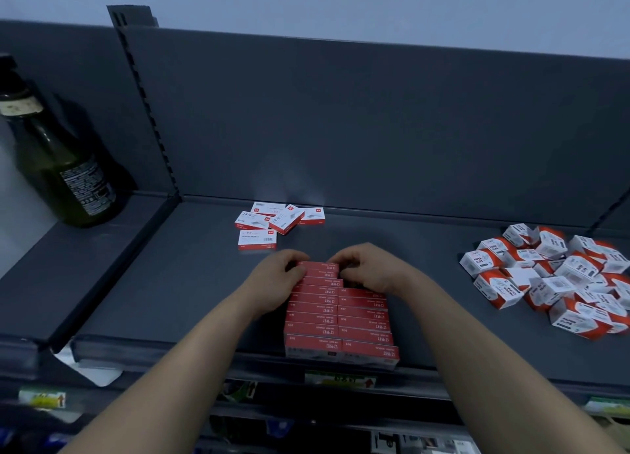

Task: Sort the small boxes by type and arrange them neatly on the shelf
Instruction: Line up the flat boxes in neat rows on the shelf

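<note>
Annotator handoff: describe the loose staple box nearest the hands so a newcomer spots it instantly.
On the dark grey shelf, a loose cluster of white staple boxes lies by the back panel, left of centre. The target box is its frontmost, just beyond the left hand. Only it lies square, unoverlapped, barcode face up.

One wide-angle head-worn camera looks forward and down from close above the near edge of the dark grey metal shelf (170,283).
</note>
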Tool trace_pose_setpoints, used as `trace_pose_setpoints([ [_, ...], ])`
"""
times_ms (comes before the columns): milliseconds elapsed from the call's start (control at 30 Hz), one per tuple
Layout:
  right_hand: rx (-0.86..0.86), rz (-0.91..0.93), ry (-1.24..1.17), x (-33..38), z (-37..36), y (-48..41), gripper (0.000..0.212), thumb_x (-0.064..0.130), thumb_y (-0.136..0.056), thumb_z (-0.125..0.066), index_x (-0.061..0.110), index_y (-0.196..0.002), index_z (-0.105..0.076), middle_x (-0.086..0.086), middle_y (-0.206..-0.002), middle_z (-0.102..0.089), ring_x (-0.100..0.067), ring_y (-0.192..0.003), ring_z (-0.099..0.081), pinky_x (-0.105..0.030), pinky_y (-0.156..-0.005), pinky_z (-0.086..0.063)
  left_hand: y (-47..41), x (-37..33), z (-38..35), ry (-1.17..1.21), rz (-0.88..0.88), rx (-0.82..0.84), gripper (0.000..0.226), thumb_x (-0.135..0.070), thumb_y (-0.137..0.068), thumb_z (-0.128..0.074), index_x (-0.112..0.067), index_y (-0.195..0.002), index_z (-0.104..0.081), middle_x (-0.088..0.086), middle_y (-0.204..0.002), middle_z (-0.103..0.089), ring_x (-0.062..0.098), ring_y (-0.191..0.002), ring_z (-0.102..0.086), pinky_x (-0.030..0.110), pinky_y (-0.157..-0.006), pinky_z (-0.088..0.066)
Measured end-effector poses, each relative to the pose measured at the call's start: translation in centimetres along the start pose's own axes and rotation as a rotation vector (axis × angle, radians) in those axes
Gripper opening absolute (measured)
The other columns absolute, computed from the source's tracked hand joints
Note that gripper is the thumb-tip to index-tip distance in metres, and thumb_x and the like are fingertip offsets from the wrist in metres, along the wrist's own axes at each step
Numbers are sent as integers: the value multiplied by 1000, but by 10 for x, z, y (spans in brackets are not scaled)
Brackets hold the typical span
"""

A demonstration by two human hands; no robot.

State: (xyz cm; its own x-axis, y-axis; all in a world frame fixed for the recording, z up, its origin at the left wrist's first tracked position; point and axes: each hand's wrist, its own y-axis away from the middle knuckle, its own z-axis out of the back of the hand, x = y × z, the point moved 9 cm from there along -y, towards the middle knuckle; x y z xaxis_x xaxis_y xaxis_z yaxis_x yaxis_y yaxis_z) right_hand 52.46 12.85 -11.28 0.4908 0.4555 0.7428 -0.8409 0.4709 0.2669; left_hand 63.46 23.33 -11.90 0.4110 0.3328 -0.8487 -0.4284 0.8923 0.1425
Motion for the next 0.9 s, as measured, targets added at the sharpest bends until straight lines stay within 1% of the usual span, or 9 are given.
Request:
trace_pose_setpoints([
  [100, -39, -7, 58, -1, 6, -4, 27, 9, -92, -56, 22, -113, -68, 5, -111, -69, -9, -101, -65, -28, -92, -51, -3, -4, 9, -69, -7, -23, 32, -29, -96, -52, -18, -126, -54, -4, -121, -60, 11, -108, -57, 29, -95, -45],
  [233, -293, 1, 459, 0, 43, -12, 41, 14, -94, -51, 16, -135, -51, -2, -142, -50, -19, -130, -46, -31, -108, -35, -16, -21, 50, -295, -59, -265, 30, -24, -94, -52, -14, -121, -58, -4, -108, -61, 16, -100, -57, 23, -81, -39],
  [300, -338, 20, 593, 3, 52, -19, 43, 15, -94, -50, 13, -136, -49, -6, -144, -45, -23, -132, -41, -35, -109, -34, -28, -26, 70, -408, -68, -378, 33, -24, -92, -53, -12, -122, -58, 4, -115, -62, 23, -105, -55, 27, -83, -41],
  [467, -300, 98, 666, 16, 53, -53, 47, 19, -94, -51, 12, -140, -45, -7, -147, -41, -26, -135, -36, -36, -113, -29, -65, -18, 80, -675, 88, -338, 47, -44, -90, -52, -7, -119, -56, 14, -125, -50, 33, -117, -42, 38, -93, -39],
  [567, -269, 143, 610, 29, 47, -75, 43, 18, -93, -53, 14, -136, -49, -5, -136, -50, -26, -126, -44, -38, -104, -37, -81, -12, 73, -699, 140, -273, 58, -59, -87, -48, -7, -110, -59, 11, -121, -48, 31, -114, -42, 37, -93, -40],
  [633, -248, 129, 566, 31, 43, -91, 42, 21, -93, -53, 13, -134, -50, -6, -135, -50, -26, -124, -45, -38, -101, -39, -88, -8, 69, -718, 155, -244, 54, -57, -88, -48, -6, -101, -59, 12, -119, -49, 31, -113, -43, 37, -91, -40],
  [733, -199, 91, 568, 25, 36, -110, 49, 27, -95, -52, 13, -141, -41, -8, -142, -43, -28, -126, -41, -38, -103, -38, -90, -5, 71, -637, 123, -274, 38, -47, -85, -56, -9, -86, -53, 11, -105, -61, 30, -99, -54, 34, -77, -43],
  [800, -187, 78, 605, 22, 33, -119, 49, 31, -96, -51, 12, -140, -41, -10, -139, -40, -30, -123, -40, -39, -102, -38, -88, -1, 74, -540, 103, -291, 27, -36, -81, -63, -14, -95, -58, 5, -95, -66, 27, -88, -60, 33, -70, -48],
  [900, -170, 28, 569, 16, 32, -126, 45, 34, -94, -53, 12, -134, -47, -10, -131, -39, -28, -120, -37, -37, -103, -37, -82, 4, 82, -394, 94, -333, 27, -25, -79, -67, -21, -103, -55, -3, -92, -65, 22, -84, -62, 32, -70, -50],
])
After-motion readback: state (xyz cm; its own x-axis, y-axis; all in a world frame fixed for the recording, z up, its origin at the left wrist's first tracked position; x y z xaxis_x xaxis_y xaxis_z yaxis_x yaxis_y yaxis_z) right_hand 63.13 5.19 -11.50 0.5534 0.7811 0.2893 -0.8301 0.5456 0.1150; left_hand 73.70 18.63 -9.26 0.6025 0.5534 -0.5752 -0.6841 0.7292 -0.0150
